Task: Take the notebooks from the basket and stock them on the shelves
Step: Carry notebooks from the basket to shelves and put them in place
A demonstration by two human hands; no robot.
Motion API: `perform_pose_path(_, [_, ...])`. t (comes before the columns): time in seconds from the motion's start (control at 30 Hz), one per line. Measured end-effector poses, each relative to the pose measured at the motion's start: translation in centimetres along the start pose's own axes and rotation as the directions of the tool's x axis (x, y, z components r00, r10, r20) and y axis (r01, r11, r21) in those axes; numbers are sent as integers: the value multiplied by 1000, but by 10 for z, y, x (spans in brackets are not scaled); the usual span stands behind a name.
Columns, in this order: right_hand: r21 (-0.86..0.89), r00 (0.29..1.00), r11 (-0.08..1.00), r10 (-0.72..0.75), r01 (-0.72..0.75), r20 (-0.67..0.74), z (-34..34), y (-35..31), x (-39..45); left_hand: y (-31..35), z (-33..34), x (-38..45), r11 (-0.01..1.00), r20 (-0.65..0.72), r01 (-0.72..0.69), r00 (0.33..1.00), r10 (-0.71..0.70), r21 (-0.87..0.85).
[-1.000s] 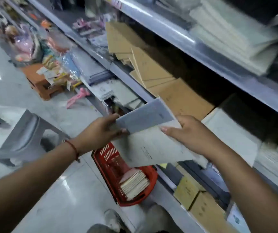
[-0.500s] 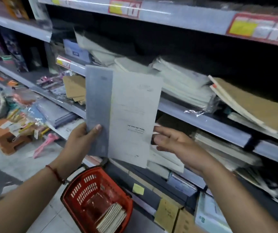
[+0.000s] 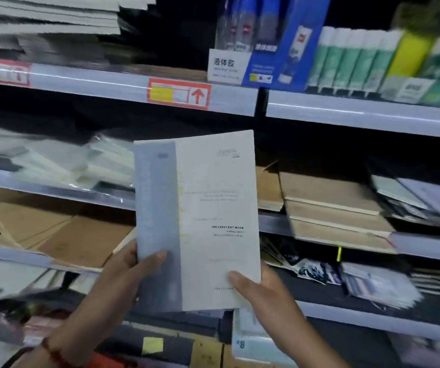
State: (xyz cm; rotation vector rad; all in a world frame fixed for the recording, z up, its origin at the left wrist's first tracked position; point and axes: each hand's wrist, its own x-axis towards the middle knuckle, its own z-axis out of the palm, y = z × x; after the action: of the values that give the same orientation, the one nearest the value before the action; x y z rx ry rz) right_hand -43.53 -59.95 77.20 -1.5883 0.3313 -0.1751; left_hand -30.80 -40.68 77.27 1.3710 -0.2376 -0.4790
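Observation:
I hold a pale notebook (image 3: 208, 208) with a grey-blue spine strip upright in front of the shelves (image 3: 346, 112), cover facing me. My left hand (image 3: 123, 274) grips its lower left edge, thumb on the grey strip. My right hand (image 3: 264, 293) holds the lower right corner, thumb on the cover. Only a sliver of the red basket (image 3: 102, 361) shows at the bottom edge, below my left wrist. Brown-covered notebooks (image 3: 330, 203) are stacked on the shelf just right of the held one.
White notebook stacks (image 3: 54, 19) fill the top left shelf. Glue boxes and green-and-white tubes (image 3: 354, 57) stand top right. Wrapped pale books (image 3: 62, 160) lie middle left, brown pads (image 3: 48, 235) below them, dark photo-covered books (image 3: 314, 269) lower right.
The view has tilted up from the basket and floor to the upper shelves. The notebook has risen and stands straighter, and my right hand has taken hold of its lower right corner.

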Motion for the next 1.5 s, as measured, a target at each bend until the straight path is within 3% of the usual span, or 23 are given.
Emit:
perform_pose_path(0.23, [171,969,985,61,-19,-241,-39,5,-36,-10,54,-1,979,294,203,937,-188,-19])
perform_pose_path(0.37, [224,923,975,78,10,-378,-45,0,-50,-8,72,9,980,388,194,900,-197,48])
perform_pose_path(0.53, [227,820,970,60,86,-569,-48,-18,-60,7,96,23,984,455,143,873,-177,107])
perform_pose_path(0.63, [164,714,980,36,112,-699,-54,-29,-66,15,116,33,982,502,137,846,-182,127])
perform_pose_path(0.77, [127,656,988,37,90,-754,-71,-40,-85,25,146,36,975,585,147,782,-216,164])
perform_pose_path(1.23, [-119,699,990,-137,74,-702,-212,-82,-125,43,286,19,986,666,115,727,-165,118])
perform_pose_path(1.4, [-151,736,987,-140,52,-662,-286,-96,-118,38,336,7,996,600,86,797,-67,-2])
perform_pose_path(1.5, [-142,765,990,-104,17,-636,-326,-107,-105,34,362,7,998,556,-61,829,58,-12])
